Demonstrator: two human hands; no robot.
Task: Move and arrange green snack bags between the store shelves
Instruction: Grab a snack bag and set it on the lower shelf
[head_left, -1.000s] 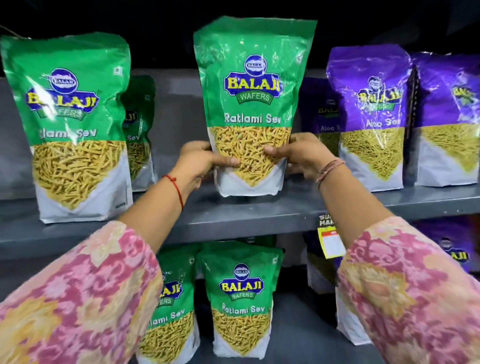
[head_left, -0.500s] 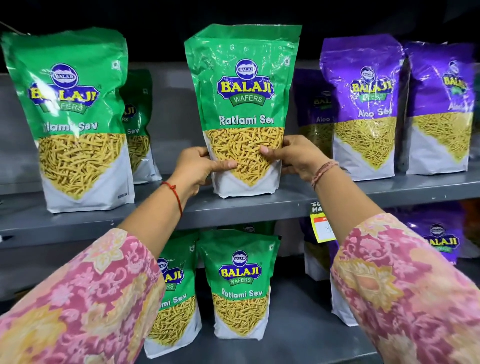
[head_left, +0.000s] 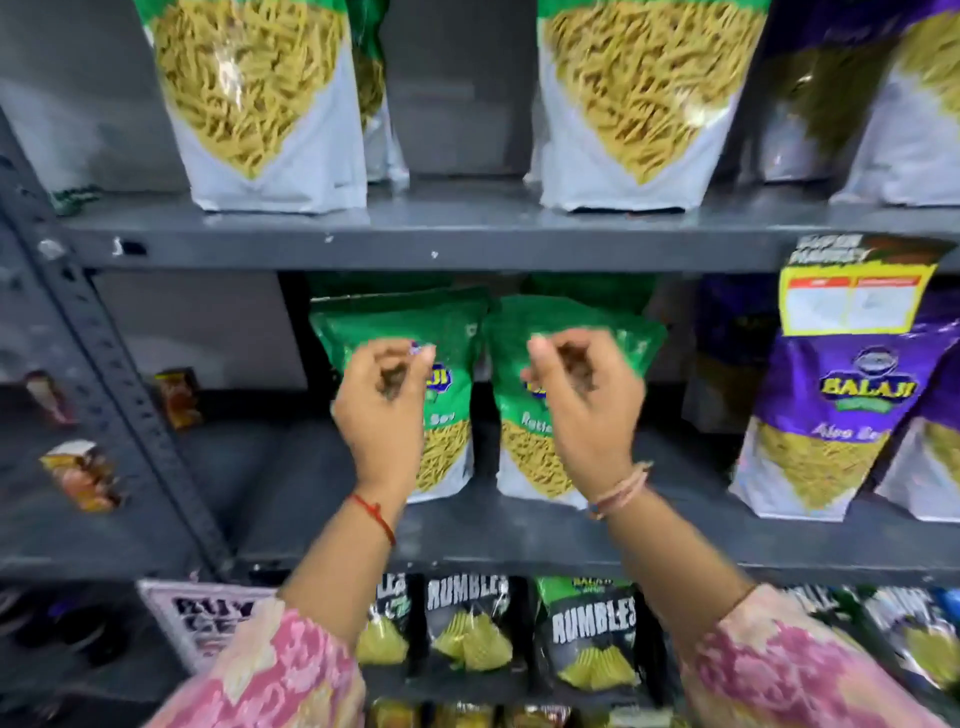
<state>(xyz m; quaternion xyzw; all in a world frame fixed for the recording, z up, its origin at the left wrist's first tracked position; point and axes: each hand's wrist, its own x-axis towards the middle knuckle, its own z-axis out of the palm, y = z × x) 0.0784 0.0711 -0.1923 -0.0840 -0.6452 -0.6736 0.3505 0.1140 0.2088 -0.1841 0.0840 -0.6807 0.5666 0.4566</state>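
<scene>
Two green Ratlami Sev bags stand side by side on the middle shelf (head_left: 493, 540): the left bag (head_left: 395, 317) and the right bag (head_left: 571, 317). My left hand (head_left: 382, 415) hovers in front of the left bag and my right hand (head_left: 582, 410) in front of the right one. Both hands have loosely curled fingers and hold nothing; blur hides whether they touch the bags. On the upper shelf (head_left: 467, 244) stand two more green bags, one on the left (head_left: 260, 104) and one on the right (head_left: 644, 104), both cut off at the top.
Purple Aloo Sev bags (head_left: 831, 415) fill the right of the middle shelf, under a yellow price tag (head_left: 852, 291). Black Rumbles bags (head_left: 587, 639) line the shelf below. A perforated grey upright (head_left: 104, 364) runs down the left, with small items beyond it.
Both hands let go of the green bag on the upper shelf, which stays standing there. They dropped to the middle shelf, and the view tilted down.
</scene>
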